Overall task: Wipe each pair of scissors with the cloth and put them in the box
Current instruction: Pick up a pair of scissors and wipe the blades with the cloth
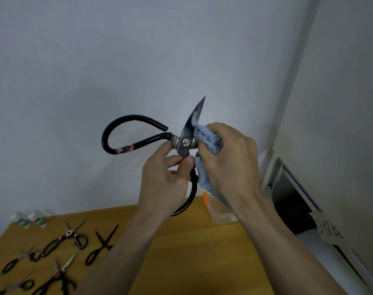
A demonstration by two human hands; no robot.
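left fingers: my left hand (pixel 166 179) has thumb and fingers (pixel 186 161) pinched on the big black scissors (pixel 184 143), gripping just under the screw where the handle starts

right fingers: my right hand (pixel 230 165) is curled tight round a bunched blue cloth (pixel 209 137), pressing it onto the blades right by the screw

big scissors: up in the air in front of the pale wall (pixel 117 60), well above the table, blades together with the tip pointing up. one handle loop sticks out to the left with a red-and-white label band on it, the other loop hangs down behind my left hand

cloth: mostly wadded in my fist, a loose end dangling below my right palm

box: clear plastic box (pixel 220 213) with an orange clip, near the back edge of the wooden table (pixel 181 241), partly hidden behind my right wrist. can't tell what's in it

other scissors: a bunch lying over at the left side of the table. a slim black pair (pixel 101 245), a pair with silver blades and a D-shaped loop (pixel 68 236), a red-handled pair (pixel 55 277) near the front left corner, plus a couple of blurry small ones by the left edge

back left corner: two little white bottles (pixel 30 219) with green labels, pretty blurry
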